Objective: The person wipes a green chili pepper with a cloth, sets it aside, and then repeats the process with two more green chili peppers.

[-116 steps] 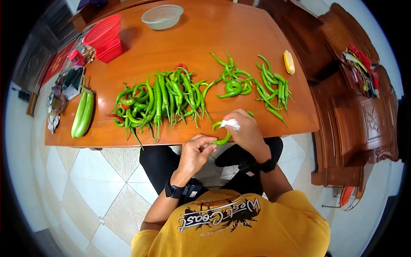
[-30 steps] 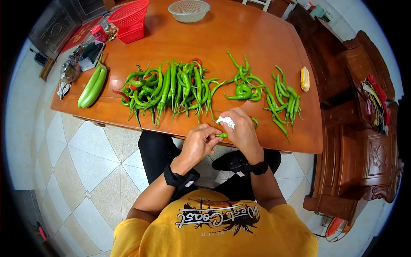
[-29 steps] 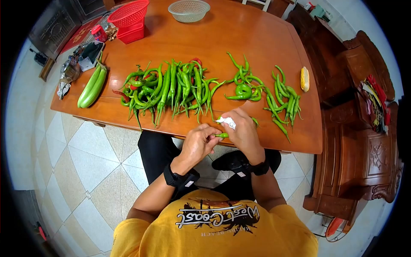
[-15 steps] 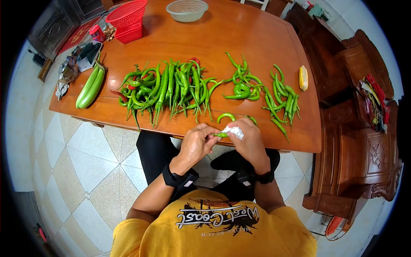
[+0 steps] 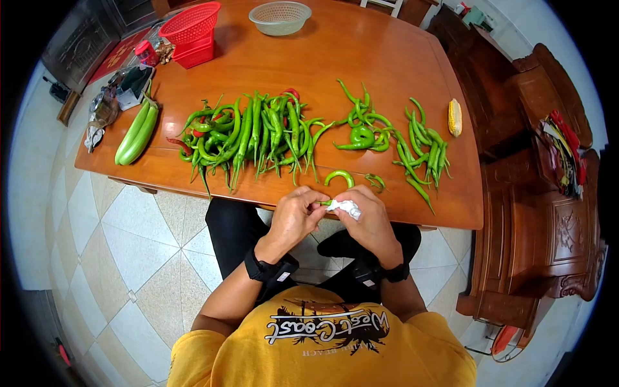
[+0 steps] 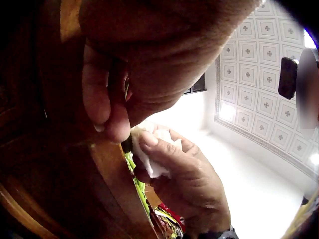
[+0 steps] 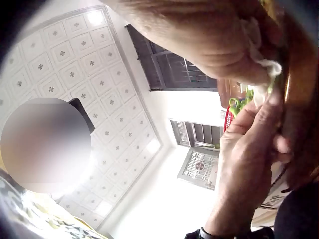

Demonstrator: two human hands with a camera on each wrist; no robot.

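Note:
Over the table's front edge, my left hand [image 5: 293,216] pinches the end of a green chili pepper [image 5: 326,202] between thumb and fingers. My right hand [image 5: 373,218] holds a crumpled white tissue [image 5: 349,208] against the same pepper, hiding most of it. The left wrist view shows the tissue [image 6: 158,154] bunched under the right thumb. In the right wrist view both hands meet at the tissue. Just beyond them on the wood lie a curved green pepper [image 5: 340,175] and a small curled one [image 5: 375,181].
A large heap of green peppers [image 5: 248,135] with a few red ones covers the table's [image 5: 361,51] front left. Two smaller groups [image 5: 361,137] [image 5: 422,145] lie right, near a corn cob [image 5: 455,118]. Long green eggplants [image 5: 137,134], red basket [image 5: 193,29] and pale basket [image 5: 280,18] stand around.
The right hand with the tissue has come down from beyond the held pepper and slid left along it toward the left fingertips, uncovering the curved pepper on the table. The left hand keeps its pinch.

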